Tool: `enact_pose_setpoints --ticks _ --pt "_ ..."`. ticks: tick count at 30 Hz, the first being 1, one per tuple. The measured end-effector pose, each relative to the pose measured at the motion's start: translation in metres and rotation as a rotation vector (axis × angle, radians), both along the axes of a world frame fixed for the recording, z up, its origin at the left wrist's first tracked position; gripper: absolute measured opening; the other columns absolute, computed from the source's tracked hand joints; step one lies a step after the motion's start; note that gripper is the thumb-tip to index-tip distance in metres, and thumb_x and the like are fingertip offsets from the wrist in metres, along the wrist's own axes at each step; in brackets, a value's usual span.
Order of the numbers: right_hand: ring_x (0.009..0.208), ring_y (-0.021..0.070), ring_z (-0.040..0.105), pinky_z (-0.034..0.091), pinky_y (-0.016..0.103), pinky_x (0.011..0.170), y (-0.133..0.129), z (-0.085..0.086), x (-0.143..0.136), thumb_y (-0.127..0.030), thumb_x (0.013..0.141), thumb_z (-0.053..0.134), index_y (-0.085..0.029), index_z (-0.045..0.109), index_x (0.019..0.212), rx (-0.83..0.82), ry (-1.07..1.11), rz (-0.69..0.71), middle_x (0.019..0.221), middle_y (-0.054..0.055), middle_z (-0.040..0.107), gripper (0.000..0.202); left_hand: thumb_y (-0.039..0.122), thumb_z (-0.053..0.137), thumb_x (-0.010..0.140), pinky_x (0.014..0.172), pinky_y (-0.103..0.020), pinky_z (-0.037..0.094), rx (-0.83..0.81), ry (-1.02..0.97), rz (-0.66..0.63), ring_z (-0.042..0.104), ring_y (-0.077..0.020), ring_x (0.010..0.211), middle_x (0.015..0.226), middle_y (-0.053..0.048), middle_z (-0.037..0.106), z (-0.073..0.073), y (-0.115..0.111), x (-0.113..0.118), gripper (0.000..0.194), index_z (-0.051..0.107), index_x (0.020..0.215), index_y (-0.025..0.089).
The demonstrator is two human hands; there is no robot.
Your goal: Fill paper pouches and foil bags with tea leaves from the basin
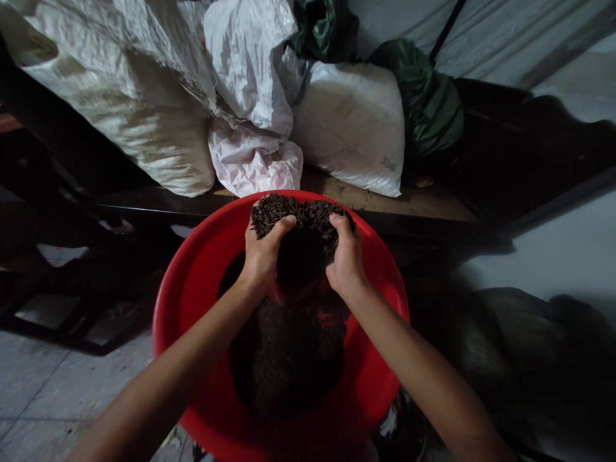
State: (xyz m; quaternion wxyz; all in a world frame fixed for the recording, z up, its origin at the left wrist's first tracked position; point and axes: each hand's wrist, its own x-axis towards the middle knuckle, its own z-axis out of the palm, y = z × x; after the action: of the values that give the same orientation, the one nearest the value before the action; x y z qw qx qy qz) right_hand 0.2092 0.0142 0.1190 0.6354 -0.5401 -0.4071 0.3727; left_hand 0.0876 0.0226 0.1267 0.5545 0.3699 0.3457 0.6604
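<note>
cupping dark loose shreds (275, 213), the left hand (262, 256) and right hand (346, 260) curl half closed over the red basin (185, 289).

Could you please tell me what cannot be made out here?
In the head view:
Most fingers of the left hand and right hand: hidden by the dark shreds.
Nearest part of the red tub: cut off by the bottom edge.
Inside the rightmost white sack: hidden by fabric.
Bulky shape at right: lost in shadow.

Basin (195, 289) partly off-frame; forearms (192, 346) too
</note>
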Motion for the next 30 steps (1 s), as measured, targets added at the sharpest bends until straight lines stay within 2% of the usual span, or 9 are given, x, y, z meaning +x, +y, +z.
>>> enact_pose_setpoints --ticks 4,7,10,14,17,20,22,25,30 --pt "0.106 0.0242 0.074 0.061 0.037 0.087 0.001 -0.004 -0.007 -0.049 0.080 0.066 -0.024 0.068 0.105 0.010 0.326 -0.024 0.115 0.005 0.078 0.035 0.032 0.086 0.072 0.082 -0.030 0.058 0.031 0.012 0.044 0.067 -0.0164 0.083 0.092 0.001 0.069 -0.007 0.002 0.002 0.040 0.062 0.102 0.020" --pt "0.102 0.0240 0.073 0.060 0.038 0.090 0.002 -0.007 -0.009 -0.046 0.080 0.069 -0.025 0.070 0.101 0.048 0.353 -0.025 0.108 0.002 0.078 0.029 0.031 0.085 0.071 0.080 -0.028 0.058 0.032 0.012 0.052 0.065 -0.0154 0.080 0.089 0.002 0.067 -0.011 0.004 0.002 0.038 0.062 0.099 0.020" --pt "0.109 0.0229 0.071 0.056 0.039 0.103 0.004 -0.008 -0.010 -0.040 0.080 0.071 -0.024 0.073 0.102 0.155 0.338 -0.007 0.111 0.002 0.078 0.027 0.029 0.085 0.070 0.084 -0.029 0.057 0.023 0.015 0.090 0.066 -0.0169 0.086 0.096 0.000 0.068 -0.015 0.006 0.002 0.040 0.064 0.104 0.020" --pt "0.121 0.0227 0.067 0.048 0.043 0.113 0.008 -0.008 -0.013 -0.049 0.089 0.055 -0.024 0.073 0.111 0.218 0.311 0.035 0.120 0.004 0.076 0.037 0.029 0.078 0.074 0.095 -0.029 0.054 0.098 0.074 0.156 0.066 -0.0186 0.100 0.106 -0.002 0.071 -0.021 0.010 0.004 0.039 0.069 0.111 0.023" --pt "0.121 0.0237 0.068 0.049 0.045 0.112 0.011 -0.008 -0.016 -0.054 0.094 0.040 -0.021 0.071 0.112 0.220 0.333 0.071 0.121 0.008 0.075 0.048 0.040 0.067 0.087 0.101 -0.032 0.052 0.156 0.089 0.169 0.067 -0.0198 0.107 0.109 -0.005 0.074 -0.025 0.012 0.009 0.027 0.073 0.105 0.021" --pt "0.118 0.0238 0.070 0.052 0.044 0.109 0.011 -0.009 -0.018 -0.050 0.094 0.041 -0.020 0.071 0.110 0.199 0.319 0.095 0.118 0.009 0.077 0.046 0.051 0.045 0.100 0.097 -0.034 0.056 0.127 0.088 0.173 0.070 -0.0206 0.104 0.106 -0.007 0.076 -0.024 0.012 0.013 0.042 0.074 0.099 0.020" --pt "0.113 0.0229 0.072 0.054 0.041 0.105 0.010 -0.010 -0.017 -0.045 0.094 0.045 -0.020 0.073 0.104 0.187 0.275 0.081 0.112 0.008 0.078 0.038 0.048 0.040 0.102 0.088 -0.034 0.059 0.081 0.123 0.149 0.073 -0.0200 0.091 0.094 -0.007 0.076 -0.021 0.009 0.013 0.045 0.073 0.093 0.019" --pt "0.103 0.0212 0.074 0.057 0.037 0.099 0.008 -0.009 -0.010 -0.038 0.092 0.053 -0.020 0.074 0.093 0.196 0.126 0.093 0.103 0.006 0.080 0.027 0.037 0.053 0.097 0.074 -0.027 0.058 0.092 0.254 0.086 0.069 -0.0166 0.074 0.078 -0.003 0.072 -0.012 0.001 0.004 0.030 0.071 0.082 0.017" --pt "0.094 0.0206 0.075 0.058 0.034 0.089 -0.007 0.011 0.007 -0.034 0.096 0.057 -0.022 0.077 0.088 0.105 -0.511 0.190 0.090 0.003 0.080 0.025 0.034 0.072 0.090 0.067 -0.021 0.051 0.224 0.575 0.022 0.066 -0.0137 0.073 0.080 -0.002 0.072 0.002 -0.012 -0.030 0.019 0.075 0.088 0.016"
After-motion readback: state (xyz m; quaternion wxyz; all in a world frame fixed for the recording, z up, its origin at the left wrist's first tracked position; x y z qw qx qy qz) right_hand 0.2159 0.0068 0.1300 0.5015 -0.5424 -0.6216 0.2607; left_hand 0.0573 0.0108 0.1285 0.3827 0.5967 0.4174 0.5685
